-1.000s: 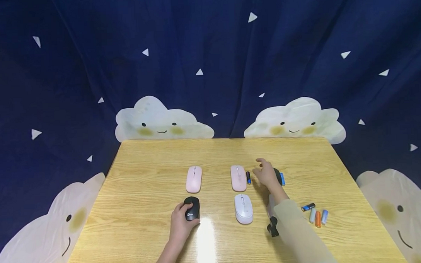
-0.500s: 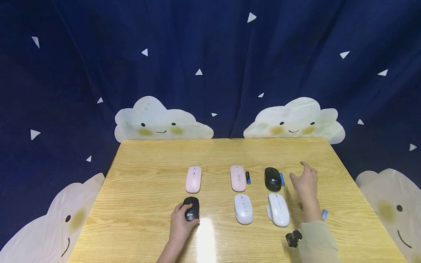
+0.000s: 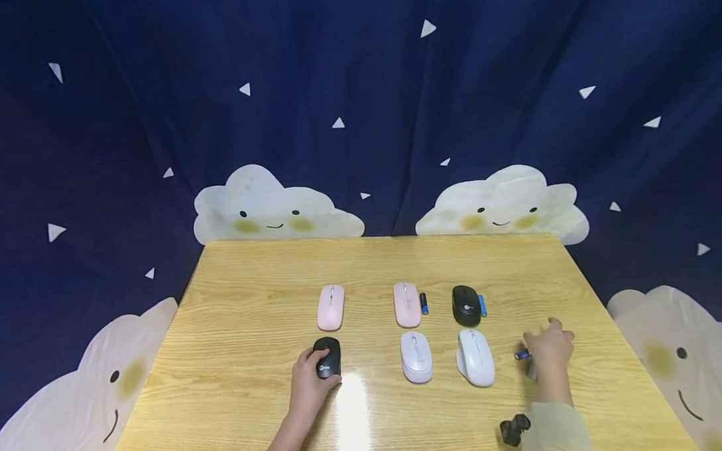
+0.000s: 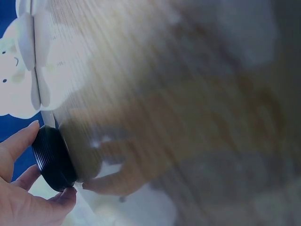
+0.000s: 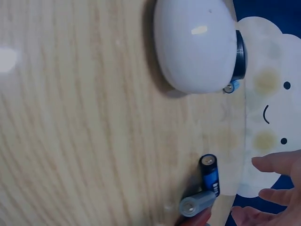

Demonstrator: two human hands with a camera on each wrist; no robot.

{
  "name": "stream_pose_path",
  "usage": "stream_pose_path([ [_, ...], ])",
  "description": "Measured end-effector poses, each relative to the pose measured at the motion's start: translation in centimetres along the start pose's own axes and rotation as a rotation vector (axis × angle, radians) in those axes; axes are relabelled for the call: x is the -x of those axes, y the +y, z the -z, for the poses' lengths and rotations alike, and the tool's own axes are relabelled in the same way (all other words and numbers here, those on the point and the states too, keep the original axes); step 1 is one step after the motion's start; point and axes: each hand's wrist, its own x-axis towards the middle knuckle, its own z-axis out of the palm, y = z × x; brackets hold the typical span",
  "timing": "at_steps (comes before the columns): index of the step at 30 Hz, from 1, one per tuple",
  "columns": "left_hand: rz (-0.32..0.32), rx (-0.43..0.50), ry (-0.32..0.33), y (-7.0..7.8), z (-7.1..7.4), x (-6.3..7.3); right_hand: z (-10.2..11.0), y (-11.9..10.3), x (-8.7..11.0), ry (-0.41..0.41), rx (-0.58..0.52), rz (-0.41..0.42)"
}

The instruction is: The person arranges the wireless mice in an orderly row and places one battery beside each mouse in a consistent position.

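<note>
My left hand (image 3: 307, 381) grips a black computer mouse (image 3: 328, 361) on the table, left of centre. In the left wrist view the thumb and fingers hold the black mouse (image 4: 52, 157) by its sides. At the table's right, my right hand (image 3: 549, 351) reaches over a small group of batteries, mostly covering them. A black-and-blue battery (image 3: 523, 354) pokes out at its left. The right wrist view shows the fingers (image 5: 275, 165) spread and holding nothing, near a dark blue battery (image 5: 209, 174), a grey-green battery (image 5: 200, 202) and a red one (image 5: 201, 217).
Pink mice (image 3: 331, 307) stand at the back middle, with a battery (image 3: 423, 303) beside the right one. Another black mouse (image 3: 466, 306) has a blue battery (image 3: 482, 305) alongside. Two white mice (image 3: 416, 357) sit nearer. A cloud-print curtain (image 3: 357, 106) surrounds the wooden table (image 3: 232, 283).
My right hand has moved right and then nearer, from beside the pink mouse to over the battery group, uncovering the black and white mice. The left hand stays on its black mouse.
</note>
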Motion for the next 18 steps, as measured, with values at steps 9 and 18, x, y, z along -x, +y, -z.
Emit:
stream_pose_path([
  [9,-0.016,-0.003,-0.009,0.0,0.0,0.1,-1.3,1.0,0.0,-0.020,0.035,-0.018],
  [18,-0.012,0.005,-0.001,0.1,0.1,0.2,-2.4,1.4,-0.4,0.006,0.099,-0.004],
])
